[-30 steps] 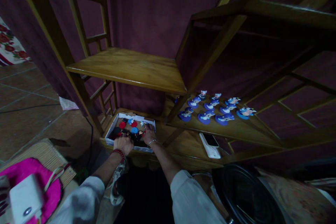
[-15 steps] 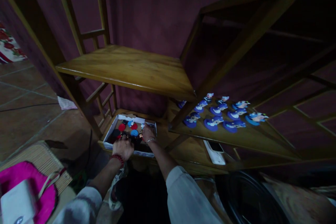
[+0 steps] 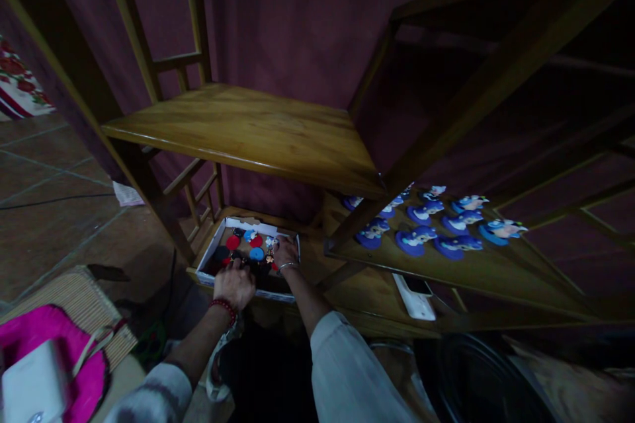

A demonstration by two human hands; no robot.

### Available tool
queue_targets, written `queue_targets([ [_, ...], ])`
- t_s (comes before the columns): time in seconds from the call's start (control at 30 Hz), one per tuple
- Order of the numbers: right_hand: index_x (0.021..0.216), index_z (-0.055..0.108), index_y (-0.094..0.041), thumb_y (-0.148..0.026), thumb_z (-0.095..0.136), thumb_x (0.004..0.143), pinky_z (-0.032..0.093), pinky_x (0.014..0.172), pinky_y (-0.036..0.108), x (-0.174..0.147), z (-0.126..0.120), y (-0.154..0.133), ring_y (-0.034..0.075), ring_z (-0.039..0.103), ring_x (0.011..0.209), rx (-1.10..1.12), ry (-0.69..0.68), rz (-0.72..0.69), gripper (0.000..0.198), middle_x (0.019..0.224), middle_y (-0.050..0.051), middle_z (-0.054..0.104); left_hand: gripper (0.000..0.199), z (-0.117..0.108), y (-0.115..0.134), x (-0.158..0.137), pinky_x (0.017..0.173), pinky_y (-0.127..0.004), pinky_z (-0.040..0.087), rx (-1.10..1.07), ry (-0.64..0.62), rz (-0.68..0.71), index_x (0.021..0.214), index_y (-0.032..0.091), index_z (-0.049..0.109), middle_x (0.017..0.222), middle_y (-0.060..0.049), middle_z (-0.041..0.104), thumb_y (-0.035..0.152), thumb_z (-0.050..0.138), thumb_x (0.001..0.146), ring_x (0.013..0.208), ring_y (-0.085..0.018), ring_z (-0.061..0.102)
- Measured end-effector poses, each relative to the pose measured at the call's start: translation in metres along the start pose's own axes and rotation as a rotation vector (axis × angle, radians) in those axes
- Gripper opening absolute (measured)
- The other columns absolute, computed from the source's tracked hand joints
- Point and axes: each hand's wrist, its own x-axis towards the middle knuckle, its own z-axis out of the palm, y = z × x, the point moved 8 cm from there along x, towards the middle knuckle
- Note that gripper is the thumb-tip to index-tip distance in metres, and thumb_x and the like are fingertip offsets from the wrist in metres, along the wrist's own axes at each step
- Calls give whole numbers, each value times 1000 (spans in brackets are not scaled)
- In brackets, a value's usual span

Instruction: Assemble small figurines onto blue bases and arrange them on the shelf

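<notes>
A shallow white cardboard box (image 3: 211,248) on the low wooden shelf holds several small figurines on round red, blue and black bases. My left hand (image 3: 235,284), with a red bead bracelet at its wrist, reaches over the box's near edge. Its fingers are bent down among dark figurines, and the tips are hard to make out. At the box's right end is my right hand (image 3: 286,254), wearing a silver bangle. Its fingers curl at a small white-and-blue figurine (image 3: 270,242). A blue-and-white figurine (image 3: 251,235) and a blue round base (image 3: 256,254) lie between the hands.
Above the box juts a wooden shelf board (image 3: 243,132). Rows of purple-blue figurines (image 3: 415,238) stand on the shelf to the right, behind a slanting post. A phone (image 3: 417,285) lies below them. At lower left, a white case (image 3: 34,383) rests on a pink cushion (image 3: 84,370).
My right hand has shifted slightly right and its fingers have curled more at the white-and-blue figurine. The left hand stays nearly in place at the near edge. The view has tilted a little.
</notes>
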Motion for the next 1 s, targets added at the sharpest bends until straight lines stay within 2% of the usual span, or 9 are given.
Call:
queue_targets([
  [0.13, 96, 60, -19, -21, 48, 77, 34, 88, 30, 0, 1, 2, 20, 46, 102, 24, -9, 17, 23, 102, 8, 58, 34, -1, 0, -1, 73, -35, 40, -3, 2, 1, 87, 18, 61, 102, -10, 55, 31, 30, 81, 90, -22, 53],
  [0.3, 96, 56, -22, -21, 49, 76, 36, 81, 24, -4, 2, 1, 15, 52, 89, 49, -36, 23, 21, 89, 1, 61, 35, -3, 1, -1, 72, -35, 40, -4, 4, 0, 85, 18, 61, 101, -10, 56, 31, 29, 81, 90, -23, 54],
  [0.4, 94, 55, -23, -22, 51, 74, 37, 77, 22, -5, 3, 1, 14, 53, 86, 94, -48, 43, 20, 89, 0, 62, 35, -4, 0, -1, 73, -34, 40, -5, -3, -11, 85, 18, 61, 102, -9, 56, 32, 30, 81, 89, -22, 55],
  [0.6, 103, 55, -22, -22, 54, 72, 36, 83, 23, -5, -7, -4, 15, 51, 94, 180, 17, -19, 31, 98, 2, 60, 34, -5, 0, -5, 74, -34, 40, -3, -12, -17, 85, 19, 62, 105, -9, 55, 32, 31, 81, 91, -22, 54],
  [0.7, 99, 59, -21, -22, 52, 74, 37, 84, 23, -5, -15, -6, 15, 50, 94, 190, 48, -42, 27, 100, 4, 59, 35, -5, 0, -6, 77, -35, 39, 2, -7, -24, 86, 19, 62, 107, -9, 55, 32, 30, 81, 93, -22, 53],
  [0.87, 94, 63, -20, -19, 53, 73, 38, 82, 24, -9, -23, -2, 15, 50, 90, 178, 31, -5, 23, 96, 5, 56, 35, -3, -1, -5, 75, -34, 40, 7, -4, -17, 84, 19, 63, 105, -9, 55, 33, 31, 80, 90, -21, 54],
  [1.0, 95, 62, -19, -15, 53, 73, 36, 85, 22, -20, -25, -5, 14, 50, 91, 196, 15, -71, 24, 98, 5, 54, 35, -4, 0, -5, 72, -34, 41, 6, 14, 2, 84, 19, 63, 103, -9, 56, 31, 31, 79, 88, -22, 56],
])
